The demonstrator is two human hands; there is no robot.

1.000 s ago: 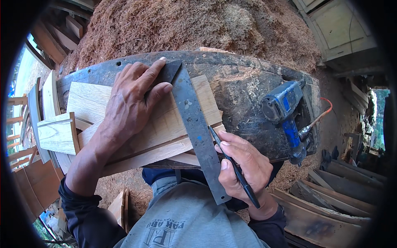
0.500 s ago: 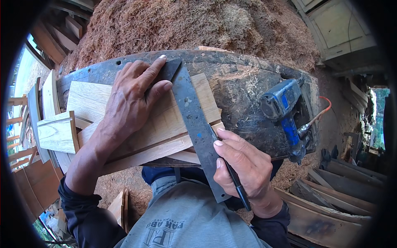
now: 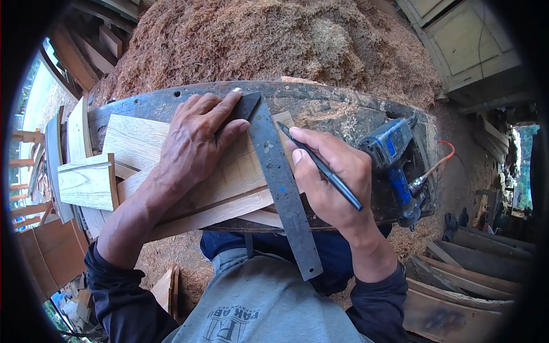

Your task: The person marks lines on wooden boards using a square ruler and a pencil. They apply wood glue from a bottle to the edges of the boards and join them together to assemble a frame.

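Note:
A metal try square (image 3: 284,188) lies across a pale wooden board (image 3: 226,177), its long blade running toward me past the near edge. My left hand (image 3: 197,128) is closed over the square's dark stock at the far end, thumb and fingers pressing it against the board. In my right hand (image 3: 337,177) a dark pen (image 3: 331,176) is pinched between thumb and fingers. The pen's tip is beside the blade's right edge, near the board's far end; whether it touches the wood I cannot tell.
On the right of the dark workbench (image 3: 337,103) lies a blue power tool (image 3: 394,154) with an orange hose (image 3: 445,157). More boards (image 3: 86,183) are stacked at the left. Wood shavings (image 3: 257,46) are heaped beyond the bench; planks (image 3: 457,286) lie at lower right.
My right hand has moved with the pen up along the blade, from near its middle to the board's far end. My left hand still holds the square on the board.

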